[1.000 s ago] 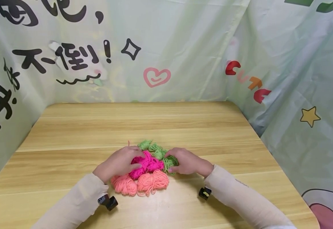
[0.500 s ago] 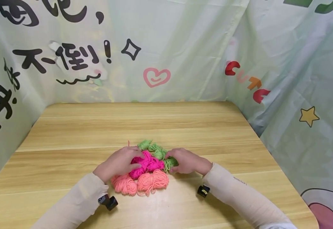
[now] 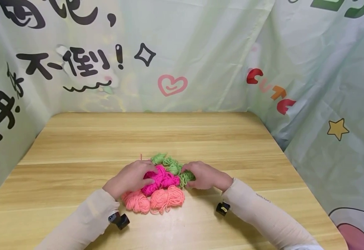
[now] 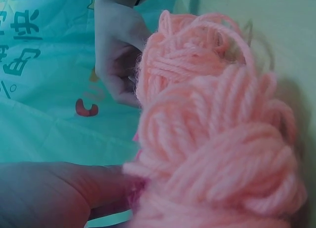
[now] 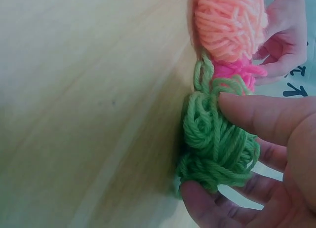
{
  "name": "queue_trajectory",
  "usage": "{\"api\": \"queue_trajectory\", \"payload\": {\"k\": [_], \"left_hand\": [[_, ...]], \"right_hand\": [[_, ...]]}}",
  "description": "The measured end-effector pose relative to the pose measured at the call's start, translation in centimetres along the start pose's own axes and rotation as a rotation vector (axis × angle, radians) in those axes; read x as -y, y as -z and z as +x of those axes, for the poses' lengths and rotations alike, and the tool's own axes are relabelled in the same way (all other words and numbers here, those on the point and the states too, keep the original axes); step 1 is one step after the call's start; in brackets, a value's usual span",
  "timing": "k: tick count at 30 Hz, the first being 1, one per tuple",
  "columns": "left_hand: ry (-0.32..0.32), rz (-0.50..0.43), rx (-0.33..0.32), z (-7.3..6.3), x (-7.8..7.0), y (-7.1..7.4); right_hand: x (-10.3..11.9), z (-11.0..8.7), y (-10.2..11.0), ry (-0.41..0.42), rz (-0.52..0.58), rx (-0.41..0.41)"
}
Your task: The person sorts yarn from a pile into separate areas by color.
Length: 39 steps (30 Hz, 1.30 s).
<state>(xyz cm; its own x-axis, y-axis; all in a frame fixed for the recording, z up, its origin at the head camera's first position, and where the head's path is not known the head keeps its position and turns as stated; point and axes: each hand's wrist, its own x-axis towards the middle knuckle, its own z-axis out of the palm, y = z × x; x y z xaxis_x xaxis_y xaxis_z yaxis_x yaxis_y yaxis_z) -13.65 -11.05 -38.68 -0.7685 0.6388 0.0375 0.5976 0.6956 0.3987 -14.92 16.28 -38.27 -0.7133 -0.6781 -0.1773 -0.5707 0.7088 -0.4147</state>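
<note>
Several bundles of yarn lie in a close cluster on the table. My left hand (image 3: 131, 177) grips the bright pink yarn (image 3: 161, 177) from its left side, thumb and fingers lying over it. On the other side my right hand (image 3: 204, 176) holds the green yarn (image 5: 219, 136), with the thumb on one face and the fingers curled round the other. More green yarn (image 3: 170, 164) sits behind the pink. Two coral bundles lie in front: one coral bundle (image 3: 136, 202) near my left wrist, another coral bundle (image 3: 167, 198) beside it. The left wrist view shows coral yarn (image 4: 197, 139) up close.
The wooden table (image 3: 156, 135) extends behind and to both sides of the yarn. A printed cloth (image 3: 207, 55) hangs along its back and sides. A small black camera (image 3: 119, 220) sits on my left wrist, and another black camera (image 3: 223, 208) on my right.
My right hand and forearm have edged very slightly inward, toward the green yarn. The left hand and the yarn bundles stay where they were.
</note>
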Motion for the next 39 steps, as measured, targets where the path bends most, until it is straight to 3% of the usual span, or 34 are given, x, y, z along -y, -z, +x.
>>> {"api": "queue_trajectory", "payload": {"k": [9, 39], "left_hand": [[0.037, -0.002, 0.016, -0.2, -0.2, -0.1], [0.038, 0.0, 0.018, -0.1, -0.2, -0.1]], "right_hand": [[0.1, -0.1, 0.2, 0.002, 0.007, -0.005], [-0.4, 0.1, 2.8, -0.008, -0.01, -0.062]]}}
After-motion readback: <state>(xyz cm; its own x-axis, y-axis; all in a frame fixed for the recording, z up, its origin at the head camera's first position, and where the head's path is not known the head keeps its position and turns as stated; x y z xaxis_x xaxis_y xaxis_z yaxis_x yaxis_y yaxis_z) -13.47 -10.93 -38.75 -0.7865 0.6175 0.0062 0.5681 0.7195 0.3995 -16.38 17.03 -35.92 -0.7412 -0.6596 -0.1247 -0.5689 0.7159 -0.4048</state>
